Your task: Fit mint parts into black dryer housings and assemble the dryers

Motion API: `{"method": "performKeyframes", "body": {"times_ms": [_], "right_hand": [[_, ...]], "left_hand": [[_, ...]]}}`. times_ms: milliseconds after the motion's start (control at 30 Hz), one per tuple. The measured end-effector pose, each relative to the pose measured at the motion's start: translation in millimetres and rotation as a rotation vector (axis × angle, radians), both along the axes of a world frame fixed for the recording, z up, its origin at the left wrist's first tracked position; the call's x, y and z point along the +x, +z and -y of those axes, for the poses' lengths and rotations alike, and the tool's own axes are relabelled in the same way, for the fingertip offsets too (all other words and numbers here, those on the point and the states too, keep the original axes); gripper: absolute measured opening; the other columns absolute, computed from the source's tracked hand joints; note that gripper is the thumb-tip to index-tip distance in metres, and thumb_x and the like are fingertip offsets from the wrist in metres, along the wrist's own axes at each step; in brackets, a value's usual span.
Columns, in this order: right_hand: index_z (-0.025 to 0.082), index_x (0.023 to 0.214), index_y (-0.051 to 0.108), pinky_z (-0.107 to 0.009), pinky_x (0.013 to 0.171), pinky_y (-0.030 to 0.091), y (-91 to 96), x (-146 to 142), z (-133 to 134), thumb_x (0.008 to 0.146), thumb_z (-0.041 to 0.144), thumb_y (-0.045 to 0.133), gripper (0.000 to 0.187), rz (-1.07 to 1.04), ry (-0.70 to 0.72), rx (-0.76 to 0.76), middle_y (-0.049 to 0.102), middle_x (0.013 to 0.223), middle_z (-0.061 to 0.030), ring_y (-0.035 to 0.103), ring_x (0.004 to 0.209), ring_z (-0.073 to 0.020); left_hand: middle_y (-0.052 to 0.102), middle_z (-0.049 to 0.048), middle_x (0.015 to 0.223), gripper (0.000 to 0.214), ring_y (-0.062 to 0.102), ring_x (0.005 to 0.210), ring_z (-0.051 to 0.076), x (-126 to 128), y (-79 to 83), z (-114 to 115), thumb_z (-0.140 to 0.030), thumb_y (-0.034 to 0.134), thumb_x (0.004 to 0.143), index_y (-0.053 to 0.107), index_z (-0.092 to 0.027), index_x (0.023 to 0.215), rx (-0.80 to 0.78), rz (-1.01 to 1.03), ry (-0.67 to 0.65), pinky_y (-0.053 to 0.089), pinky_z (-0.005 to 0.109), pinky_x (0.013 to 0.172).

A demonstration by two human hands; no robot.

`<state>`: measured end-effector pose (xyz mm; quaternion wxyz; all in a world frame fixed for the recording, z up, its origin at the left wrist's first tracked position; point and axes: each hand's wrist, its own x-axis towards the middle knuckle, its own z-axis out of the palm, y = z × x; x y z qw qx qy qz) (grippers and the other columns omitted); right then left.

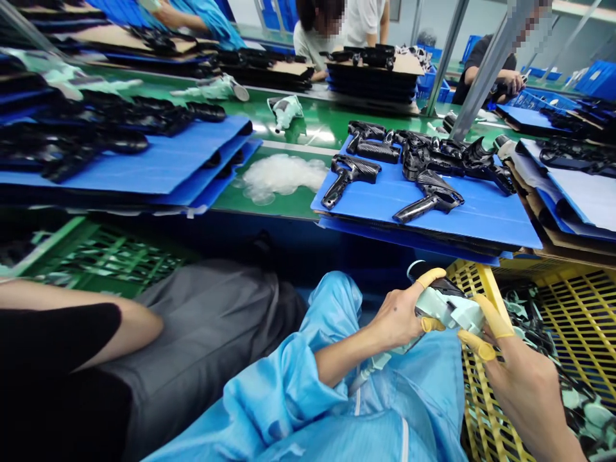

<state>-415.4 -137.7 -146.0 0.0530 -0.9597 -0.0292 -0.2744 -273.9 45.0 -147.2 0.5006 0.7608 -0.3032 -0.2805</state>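
Both hands held a film-wrapped part (445,307) just left of the yellow crate (584,301).

The left hand (397,316) was closed around the pale green wrapped part, its yellow-capped thumb lying over the top. The right hand (522,378) pinched the part's other end between yellow-capped fingertips (481,350). The part hung over a lap in a blue smock (308,391), at the crate's left edge. Inside the crate lay more pale green and black pieces (584,401). Beyond the crate, a blue board (481,215) on the green tabletop (312,131) carried black handle shells (428,163). Far to the crate's left, another person's bare arm (96,321) rested by grey trousers (206,333).
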Motion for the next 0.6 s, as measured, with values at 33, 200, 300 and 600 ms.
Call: {"method": "performKeyframes", "body": {"times_ms": [33,200,300,600], "right_hand": [[0.009,0.158,0.032,-0.029,0.040,0.048,-0.1,2,-2,0.104,0.023,0.039,0.056,0.014,0.006,-0.043,0.072,0.072,-0.0044,0.065,0.047,-0.0193],[0.006,0.162,0.020,-0.032,0.047,0.050,2.0,3,-14,0.101,0.016,0.041,0.065,0.054,0.082,-0.134,0.068,0.073,-0.0071,0.062,0.051,-0.0213],[0.019,0.162,0.028,-0.037,0.081,0.061,10.7,-1,-14,0.102,0.020,0.046,0.063,0.048,0.183,0.060,0.072,0.113,-0.0161,0.073,0.098,-0.0281],[0.027,0.164,0.016,-0.060,0.113,0.044,7.6,-6,-17,0.075,0.094,0.044,0.115,-0.338,0.339,1.042,0.041,0.157,-0.0178,0.039,0.146,-0.0412]], "left_hand": [[0.066,-0.0063,0.080,0.085,0.056,0.069,0.014,-1,1.6,0,-0.035,0.079,0.079,0.042,-0.033,0.155,0.001,-0.007,-0.014,0.042,0.022,0.069],[0.071,-0.0004,0.116,0.108,0.066,0.102,0.023,0,12.1,-6,-0.048,0.090,0.065,0.036,-0.034,0.157,-0.072,-0.118,-0.106,0.048,0.027,0.088],[0.070,0.0024,0.121,0.089,0.066,0.102,0.024,-3,24.6,-14,-0.049,0.085,0.070,0.049,-0.029,0.149,-0.125,-0.134,-0.077,0.050,0.029,0.088],[0.076,0.0082,0.108,0.075,0.070,0.087,0.023,-35,43.7,-37,-0.055,0.081,0.071,0.066,-0.023,0.137,-0.383,0.134,-0.155,0.053,0.032,0.087]]}}
